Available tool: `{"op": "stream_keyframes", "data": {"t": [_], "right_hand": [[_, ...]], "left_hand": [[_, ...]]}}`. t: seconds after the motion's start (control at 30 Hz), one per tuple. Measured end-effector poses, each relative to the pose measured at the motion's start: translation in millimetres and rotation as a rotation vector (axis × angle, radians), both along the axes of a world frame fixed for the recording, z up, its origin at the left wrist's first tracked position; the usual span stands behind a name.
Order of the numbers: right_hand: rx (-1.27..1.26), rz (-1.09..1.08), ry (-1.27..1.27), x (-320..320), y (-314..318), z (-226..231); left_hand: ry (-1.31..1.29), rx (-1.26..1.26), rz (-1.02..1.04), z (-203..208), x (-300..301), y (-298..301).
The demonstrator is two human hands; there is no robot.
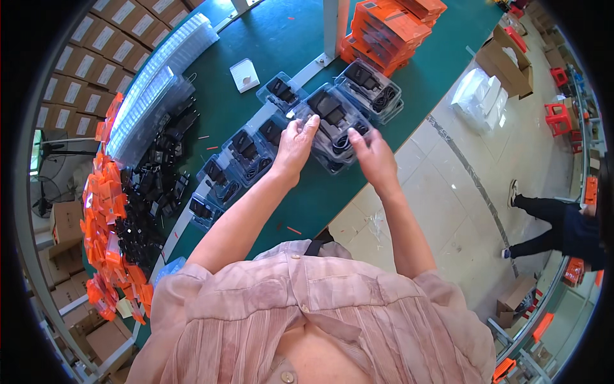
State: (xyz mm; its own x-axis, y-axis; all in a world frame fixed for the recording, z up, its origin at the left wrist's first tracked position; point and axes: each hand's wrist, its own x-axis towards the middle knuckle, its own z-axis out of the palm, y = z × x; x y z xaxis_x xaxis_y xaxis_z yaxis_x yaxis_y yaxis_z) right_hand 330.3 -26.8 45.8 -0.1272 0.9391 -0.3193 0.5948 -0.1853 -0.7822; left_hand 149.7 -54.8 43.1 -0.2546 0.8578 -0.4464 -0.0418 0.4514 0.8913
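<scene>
My left hand and my right hand grip a clear plastic blister pack from its two sides, thumbs on top. Inside it show a black power adapter and a coiled black cable. It sits over at least one similar pack, and I cannot tell whether it rests on it or is lifted. Left of my left hand, a row of open clear packs with black adapters and cables runs toward me. Another filled pack lies just beyond my left hand. Stacked packs stand past my right hand.
Orange cartons are piled at the table's far end, near a metal post. Leftward lie loose black adapters, nested clear trays and orange card inserts. A person is on the floor side at right.
</scene>
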Motion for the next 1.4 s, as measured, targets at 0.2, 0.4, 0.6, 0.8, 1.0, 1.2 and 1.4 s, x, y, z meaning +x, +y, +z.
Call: {"op": "stream_keyframes", "data": {"t": [0.2, 0.4, 0.6, 0.8, 1.0, 1.2, 1.4], "right_hand": [[0.067, -0.082, 0.087, 4.7, 4.0, -38.0], [0.066, -0.199, 0.162, 4.6, 6.6, -28.8], [0.053, -0.211, 0.245, 14.4, 14.5, -29.9], [0.068, -0.204, 0.21, 10.9, 6.6, -24.6], [0.056, -0.149, 0.139, 16.0, 1.5, -42.1], [0.026, -0.244, 0.311, 7.5, -0.2, -37.7], [-0.024, -0.277, 0.391, 14.6, 4.6, -43.9]], "left_hand": [[-0.168, -0.207, 0.111, 6.2, 16.1, 4.7], [-0.385, -0.069, 0.258, -3.7, 33.4, 13.9], [-0.293, -0.076, 0.261, -8.3, 45.2, 32.1], [-0.303, -0.099, 0.214, -0.6, 37.9, 23.0], [-0.348, -0.11, 0.177, 5.6, 19.7, 0.8], [-0.379, -0.264, 0.177, -29.5, 15.8, -32.3], [-0.523, -0.21, 0.124, -34.5, 34.6, -5.1]]}}
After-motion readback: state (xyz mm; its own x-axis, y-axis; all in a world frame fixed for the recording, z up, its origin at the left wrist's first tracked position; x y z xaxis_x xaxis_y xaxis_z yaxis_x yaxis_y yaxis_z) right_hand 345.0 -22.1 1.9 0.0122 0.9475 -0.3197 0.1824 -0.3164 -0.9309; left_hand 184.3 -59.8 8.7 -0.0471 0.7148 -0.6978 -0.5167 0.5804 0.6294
